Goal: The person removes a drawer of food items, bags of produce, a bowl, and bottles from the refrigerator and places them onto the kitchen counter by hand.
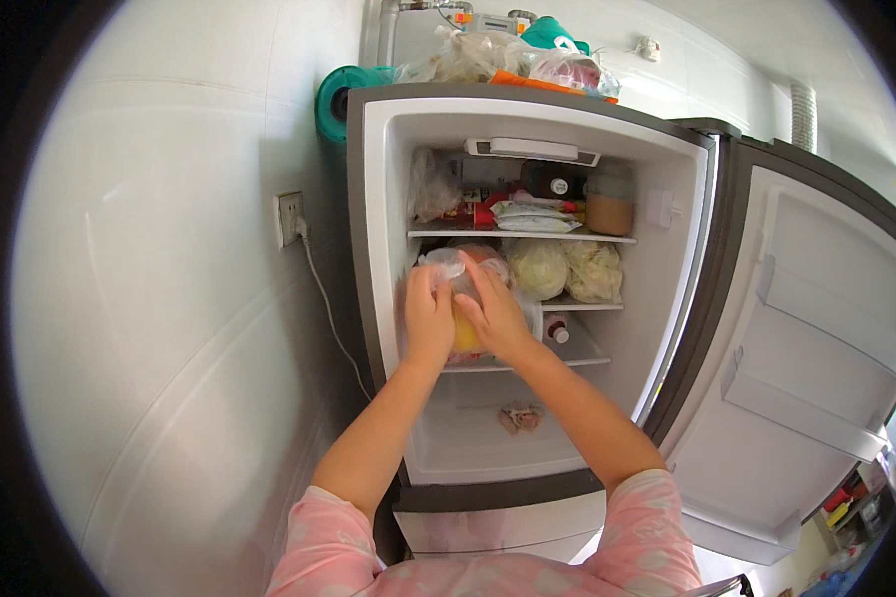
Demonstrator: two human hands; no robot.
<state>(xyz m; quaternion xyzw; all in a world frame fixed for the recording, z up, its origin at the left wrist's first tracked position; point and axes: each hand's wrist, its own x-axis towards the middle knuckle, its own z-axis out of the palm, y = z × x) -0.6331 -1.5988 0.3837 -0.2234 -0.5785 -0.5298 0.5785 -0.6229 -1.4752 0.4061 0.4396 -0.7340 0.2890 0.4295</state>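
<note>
Both hands reach into the open refrigerator [485,466]. My left hand [429,317] and my right hand [493,310] are close together at a clear plastic bag [444,263], which bunches up between their fingertips. Below and behind the hands is something yellow [467,333] in or behind clear plastic; the hands partly hide it. A round pale-green vegetable in a bag [539,269] and another bagged leafy vegetable [594,271] sit on the middle shelf, right of my right hand. A small bottle with a white cap [558,328] lies on the shelf below.
Above, the top shelf [523,233] holds white packets [535,214] and a jar with brown contents [609,200]. A cloth-like crumpled thing [521,418] lies at the bottom. The refrigerator door [806,328] stands open at right; a tiled wall [172,298] and plugged-in cord [328,306] are at left.
</note>
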